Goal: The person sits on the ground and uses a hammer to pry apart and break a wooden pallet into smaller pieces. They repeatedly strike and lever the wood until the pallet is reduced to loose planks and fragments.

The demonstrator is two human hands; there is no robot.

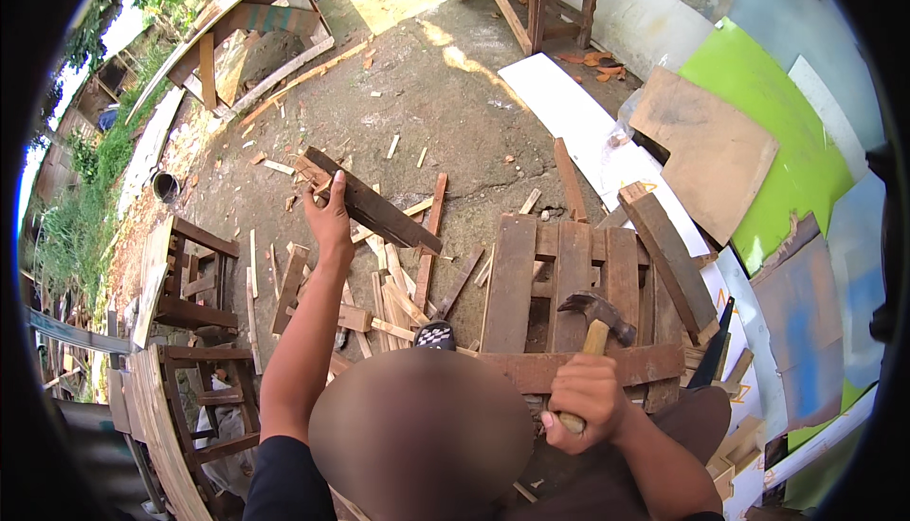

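My left hand (330, 222) reaches out over the ground and is closed on the far end of a dark brown wooden beam (384, 206). Lighter wood shows beside the thumb; whether it is fixed to the beam I cannot tell. The beam slants down toward the right over loose wood strips. In my right hand (583, 400) is a claw hammer (595, 336), gripped by its light wooden handle, with its dark head upward. The hammer is over a slatted wooden pallet (512, 284) on my right.
Scattered wood strips (393, 303) lie around my shoe (435, 335). A thick beam (668, 260) leans across the pallet's right side, near a dark saw blade (713, 355). Wooden frames (204, 360) stand at left. Green and brown sheets (706, 151) lean at right; a wooden table (538, 0) stands far off.
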